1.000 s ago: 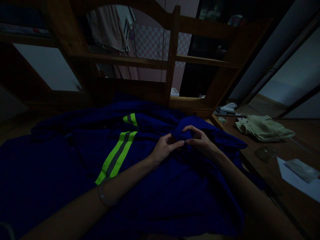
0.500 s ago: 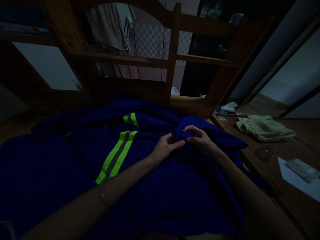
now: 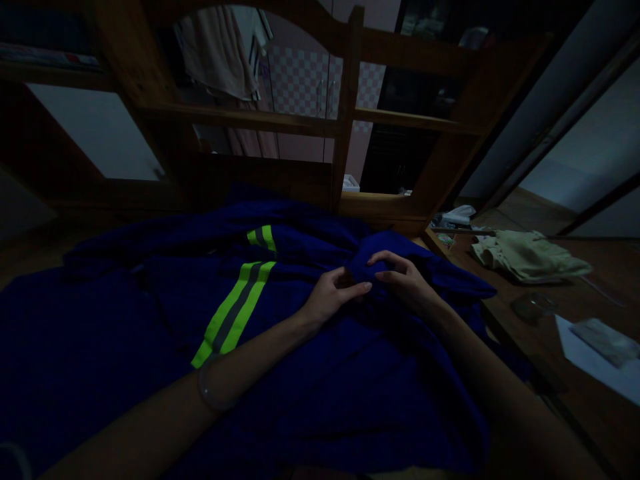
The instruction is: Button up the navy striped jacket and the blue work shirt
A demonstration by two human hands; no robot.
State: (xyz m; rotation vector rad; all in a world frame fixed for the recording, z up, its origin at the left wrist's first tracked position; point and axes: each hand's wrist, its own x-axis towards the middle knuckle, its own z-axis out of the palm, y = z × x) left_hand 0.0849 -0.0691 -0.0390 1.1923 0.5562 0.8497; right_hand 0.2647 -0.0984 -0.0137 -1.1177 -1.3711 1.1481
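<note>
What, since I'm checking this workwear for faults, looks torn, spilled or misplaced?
Nothing stands out. The blue garment lies rumpled, bunched where the left hand and right hand pinch it; no tear or spill shows, though the dim light could hide flaws.

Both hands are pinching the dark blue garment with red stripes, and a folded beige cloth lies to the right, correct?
No: the head view shows the stripes are yellow-green with grey, not red. The left hand and right hand do pinch the dark blue garment, with the beige cloth to the right.
</note>
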